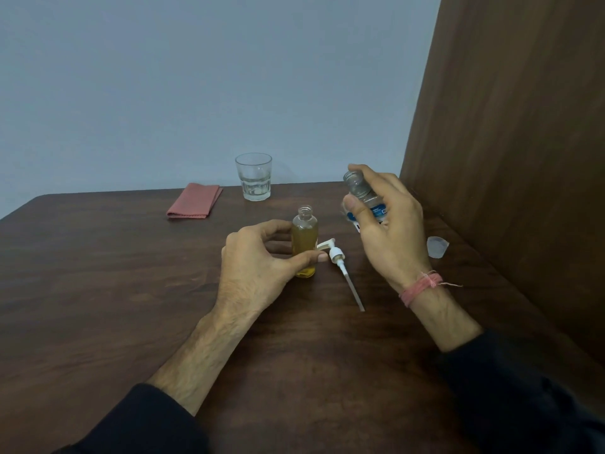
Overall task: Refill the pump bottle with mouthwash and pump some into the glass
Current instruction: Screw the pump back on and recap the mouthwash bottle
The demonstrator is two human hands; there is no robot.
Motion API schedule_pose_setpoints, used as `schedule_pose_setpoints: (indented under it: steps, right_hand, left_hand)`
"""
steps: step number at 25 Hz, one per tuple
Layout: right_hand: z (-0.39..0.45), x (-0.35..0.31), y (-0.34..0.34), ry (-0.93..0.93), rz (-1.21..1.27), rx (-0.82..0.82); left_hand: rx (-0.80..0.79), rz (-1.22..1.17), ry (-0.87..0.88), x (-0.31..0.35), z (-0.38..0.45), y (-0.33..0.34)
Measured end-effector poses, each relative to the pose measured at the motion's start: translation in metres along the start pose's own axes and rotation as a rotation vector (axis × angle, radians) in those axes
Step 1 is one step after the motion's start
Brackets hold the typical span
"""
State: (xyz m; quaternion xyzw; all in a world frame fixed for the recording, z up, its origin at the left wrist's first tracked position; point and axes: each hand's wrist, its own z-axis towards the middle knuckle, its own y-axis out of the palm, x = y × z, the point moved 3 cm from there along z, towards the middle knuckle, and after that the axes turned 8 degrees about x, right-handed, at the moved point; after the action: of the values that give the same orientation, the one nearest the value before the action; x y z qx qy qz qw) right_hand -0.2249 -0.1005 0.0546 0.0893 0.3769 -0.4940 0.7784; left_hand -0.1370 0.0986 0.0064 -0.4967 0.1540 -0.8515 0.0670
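A small clear pump bottle (pixel 305 239) with yellow liquid stands upright on the table, its neck open. My left hand (pixel 258 267) grips it around the body. Its white pump head (pixel 339 257) with a long dip tube lies on the table just right of it. My right hand (pixel 386 224) holds a clear mouthwash bottle (pixel 361 194) with a blue label in the air, uncapped and tilted to the left, to the right of and above the pump bottle. An empty glass (pixel 254 176) stands at the table's far edge.
A folded red cloth (pixel 194 201) lies at the back left of the dark wooden table (pixel 131 290). A translucent cap (pixel 437 246) rests at the right beside a brown wooden panel (pixel 510 158). A pale wall stands behind.
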Motion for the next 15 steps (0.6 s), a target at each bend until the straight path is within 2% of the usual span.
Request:
schedule_pose_setpoints:
  steps: [8,15]
  right_hand:
    - [0.019,0.033,-0.026,0.391,0.582,0.092]
    - [0.022,0.043,-0.027,0.459,0.671,0.064]
  left_hand:
    - [0.012,0.088,-0.027,0.004,-0.001,-0.001]
    - [0.028,0.119,-0.056,0.006,-0.001,-0.001]
